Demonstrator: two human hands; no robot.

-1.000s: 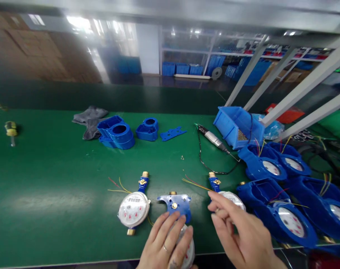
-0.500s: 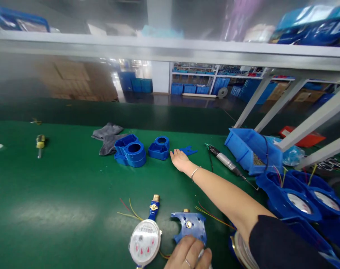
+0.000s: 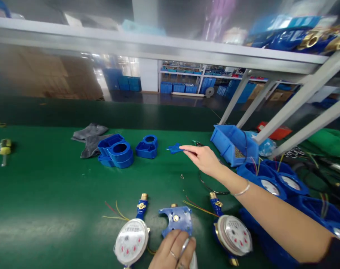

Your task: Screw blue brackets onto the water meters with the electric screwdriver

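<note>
My left hand [image 3: 172, 251] is at the bottom, fingers curled over a water meter [image 3: 194, 260] that it mostly hides. A flat blue plate with cut-outs [image 3: 179, 219] lies over the meter's pipe, a brass end showing above. My right hand [image 3: 203, 158] reaches forward, thumb and index finger pinching the right end of a small flat blue plastic piece [image 3: 174, 148] at the table. Left of that are a small blue housing [image 3: 147, 147] and a larger one [image 3: 116, 151]. Two more water meters, one left [image 3: 132, 239] and one right [image 3: 235, 235], flank my left hand.
A blue bin [image 3: 234, 145] holds small parts beside slanted shelf legs [image 3: 235, 97]. Blue housings with meters [image 3: 270, 183] stand at the right. A grey cloth [image 3: 89, 136] and a screwdriver [image 3: 5, 147] lie left. A shelf edge [image 3: 158, 39] crosses above.
The view has turned right. My right hand has moved from the left end of the blue piece to its right end and closed its fingers, now covering most of the electric screwdriver.
</note>
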